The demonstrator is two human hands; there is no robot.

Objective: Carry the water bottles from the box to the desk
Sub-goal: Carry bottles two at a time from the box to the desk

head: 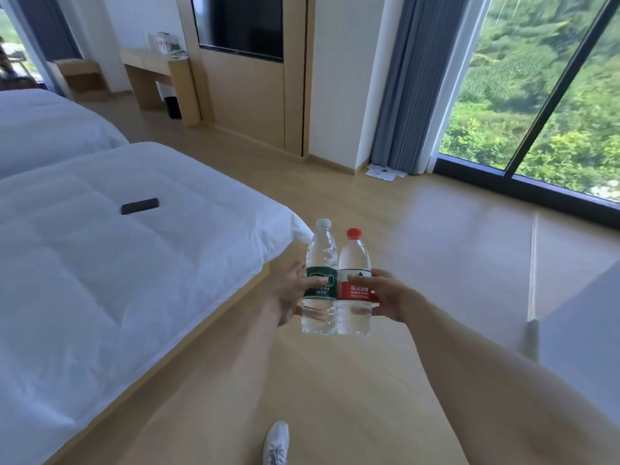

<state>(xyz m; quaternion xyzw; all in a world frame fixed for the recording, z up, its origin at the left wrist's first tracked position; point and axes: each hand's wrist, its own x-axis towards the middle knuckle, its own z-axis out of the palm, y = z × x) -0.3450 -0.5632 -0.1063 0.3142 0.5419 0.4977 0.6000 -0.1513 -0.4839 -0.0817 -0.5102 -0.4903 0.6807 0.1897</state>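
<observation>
Head view shows two full water bottles carried upright and side by side, touching, out in front of the person over the wooden floor [419, 229], just right of the near bed [100, 263]. Left hand [290, 295] holds the green-label bottle [319, 280], white cap up, its grip curled round the label band with the thumb across the front; right hand [385, 293] holds the red-label bottle [354, 283], red cap up, fingers wrapped round the label in the same way. Both grips are clamped on the bottles, neither spread wide. Filled to the shoulder, the bottles likely have some weight, and the thin clear plastic will probably give a little under a squeeze; the smooth, ribbed walls could slip, so the label band at mid-height looks the surest place to hold. Far left along the wall stands the wooden counter [151, 60] with small items on it, well apart from the bottles. A dark remote [140, 205] lies on the bed
</observation>
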